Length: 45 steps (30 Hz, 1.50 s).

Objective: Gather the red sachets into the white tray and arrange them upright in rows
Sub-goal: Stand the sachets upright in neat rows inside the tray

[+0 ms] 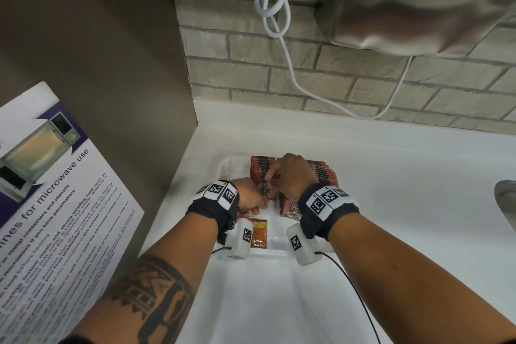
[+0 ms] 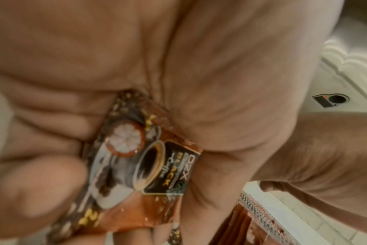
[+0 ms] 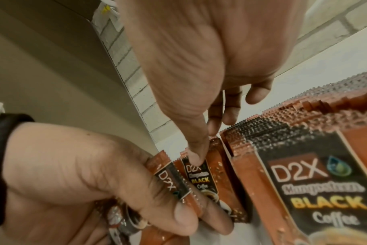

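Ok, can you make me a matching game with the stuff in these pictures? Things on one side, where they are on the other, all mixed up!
Things:
1. left hand
2. rows of upright sachets
3. single flat sachet
4. white cable

Where or how:
A. hanging looped on the brick wall
B. lying on the floor of the white tray, near side
C. gripping a few sachets
D. standing at the far side of the tray

Pairs: 1-C, 2-D, 3-B, 4-A
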### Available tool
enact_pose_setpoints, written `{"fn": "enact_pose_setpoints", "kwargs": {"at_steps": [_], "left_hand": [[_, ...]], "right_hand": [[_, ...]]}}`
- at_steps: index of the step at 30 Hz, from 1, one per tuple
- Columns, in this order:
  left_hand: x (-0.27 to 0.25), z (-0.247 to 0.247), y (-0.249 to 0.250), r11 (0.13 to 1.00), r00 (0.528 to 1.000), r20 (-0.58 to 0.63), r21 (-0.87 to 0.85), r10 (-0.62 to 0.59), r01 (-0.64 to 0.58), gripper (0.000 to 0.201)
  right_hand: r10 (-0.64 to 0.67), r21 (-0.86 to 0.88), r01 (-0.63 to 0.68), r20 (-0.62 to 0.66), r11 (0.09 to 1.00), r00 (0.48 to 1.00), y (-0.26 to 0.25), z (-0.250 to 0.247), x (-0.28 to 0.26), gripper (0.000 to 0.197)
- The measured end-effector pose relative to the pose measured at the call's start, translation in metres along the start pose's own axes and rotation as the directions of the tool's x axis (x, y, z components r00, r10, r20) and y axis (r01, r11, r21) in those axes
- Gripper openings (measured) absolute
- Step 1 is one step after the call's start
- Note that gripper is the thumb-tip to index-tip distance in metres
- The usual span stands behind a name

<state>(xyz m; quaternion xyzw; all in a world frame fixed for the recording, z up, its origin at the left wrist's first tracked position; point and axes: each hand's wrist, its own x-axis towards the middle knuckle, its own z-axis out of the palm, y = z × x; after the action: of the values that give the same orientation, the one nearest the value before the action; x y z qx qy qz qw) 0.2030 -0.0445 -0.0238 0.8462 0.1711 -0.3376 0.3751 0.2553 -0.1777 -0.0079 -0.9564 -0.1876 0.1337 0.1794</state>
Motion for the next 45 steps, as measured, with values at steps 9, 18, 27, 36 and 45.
{"fn": "enact_pose_setpoints", "kwargs": {"at_steps": [9,18,27,36,45], "left_hand": [[-0.001,0.0,-0.003,0.998,1.0,0.002,-0.052,-0.025,0.025,0.023],[-0.01,-0.02,-0.01,0.916,0.993,0.024,-0.389,0.113,-0.095,0.021],[-0.026,-0.027,-0.016,0.796,0.935,-0.166,-0.49,0.314,-0.355,0.023],[-0.035,-0.028,-0.011,0.882,0.92,-0.236,-0.289,0.312,-0.373,0.025],[-0.034,-0.029,-0.013,0.991,0.935,-0.333,-0.017,0.121,-0.134,0.043]], "right_hand": [[-0.002,0.098,0.0,0.023,0.995,1.0,0.001,-0.004,-0.002,0.016],[-0.127,0.235,0.123,0.001,0.964,0.992,0.002,-0.022,-0.01,0.005],[-0.109,0.472,0.136,-0.084,0.871,0.99,-0.007,-0.033,-0.013,0.011],[-0.222,0.312,0.233,-0.072,0.921,0.972,-0.024,-0.059,-0.022,0.009],[-0.19,0.224,0.212,-0.117,0.951,0.975,-0.02,-0.055,-0.027,0.017]]}}
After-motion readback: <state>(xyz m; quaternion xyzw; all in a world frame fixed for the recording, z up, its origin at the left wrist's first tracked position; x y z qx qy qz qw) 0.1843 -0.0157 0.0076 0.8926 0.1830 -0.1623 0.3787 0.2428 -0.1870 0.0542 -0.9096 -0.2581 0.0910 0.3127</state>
